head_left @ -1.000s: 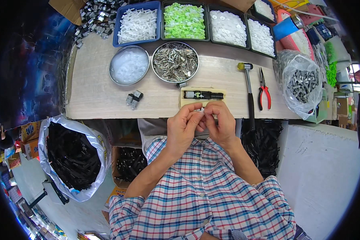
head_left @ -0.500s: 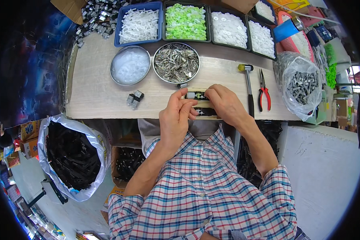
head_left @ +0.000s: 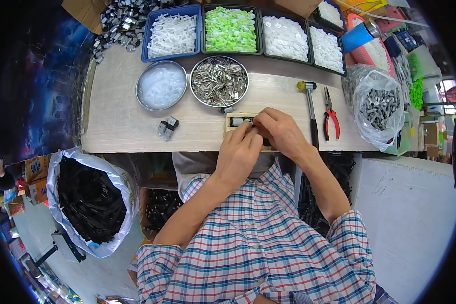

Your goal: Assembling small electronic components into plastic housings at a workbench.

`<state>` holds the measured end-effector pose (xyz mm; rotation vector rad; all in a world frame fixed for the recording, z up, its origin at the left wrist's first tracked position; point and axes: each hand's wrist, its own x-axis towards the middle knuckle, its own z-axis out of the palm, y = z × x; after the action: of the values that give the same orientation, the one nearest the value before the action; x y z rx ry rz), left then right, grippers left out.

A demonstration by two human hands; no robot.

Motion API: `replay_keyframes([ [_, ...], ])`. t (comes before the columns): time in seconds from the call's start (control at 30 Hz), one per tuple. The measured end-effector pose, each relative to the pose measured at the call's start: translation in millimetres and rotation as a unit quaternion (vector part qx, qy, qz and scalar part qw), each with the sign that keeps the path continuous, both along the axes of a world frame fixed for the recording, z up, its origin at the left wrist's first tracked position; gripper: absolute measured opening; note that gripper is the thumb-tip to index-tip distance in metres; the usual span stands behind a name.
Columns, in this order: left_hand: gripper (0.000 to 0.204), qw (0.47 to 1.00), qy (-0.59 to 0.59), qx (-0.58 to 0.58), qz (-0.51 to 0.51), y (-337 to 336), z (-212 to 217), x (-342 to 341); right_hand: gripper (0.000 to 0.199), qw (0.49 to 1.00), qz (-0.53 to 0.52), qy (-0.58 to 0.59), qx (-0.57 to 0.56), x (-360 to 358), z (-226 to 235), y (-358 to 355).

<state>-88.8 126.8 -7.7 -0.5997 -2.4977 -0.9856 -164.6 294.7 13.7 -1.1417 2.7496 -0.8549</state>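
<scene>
Both hands point(head_left: 261, 139) are pressing together on a small black part point(head_left: 239, 120) in the wooden jig point(head_left: 230, 121) below the metal-parts bowl point(head_left: 219, 81); it is likely light, rigid, best pinched at its ends.

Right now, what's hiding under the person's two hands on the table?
A small wooden block with a black part on it pokes out to the left of the left hand and right hand. The rest of the block is covered, so what the fingers pinch cannot be seen.
</scene>
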Motion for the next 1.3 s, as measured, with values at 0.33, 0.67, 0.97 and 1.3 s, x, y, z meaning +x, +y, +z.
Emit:
replay_keyframes([
  [0.33,0.018,0.984,0.004,-0.164,0.065,27,11,5,0.019,0.998,-0.035,-0.026,-0.046,-9,8,8],
  [0.67,0.018,0.994,0.010,0.039,0.103,-25,21,-71,0.014,0.905,-0.382,0.132,-0.130,2,39,108],
  [0.97,0.013,0.986,0.089,-0.055,0.130,-47,-12,-107,0.019,0.843,-0.486,0.232,0.013,-13,52,233],
  [1.3,0.016,0.996,0.080,-0.022,-0.019,-19,-2,-82,0.011,0.906,-0.373,0.183,-0.080,-15,36,118],
])
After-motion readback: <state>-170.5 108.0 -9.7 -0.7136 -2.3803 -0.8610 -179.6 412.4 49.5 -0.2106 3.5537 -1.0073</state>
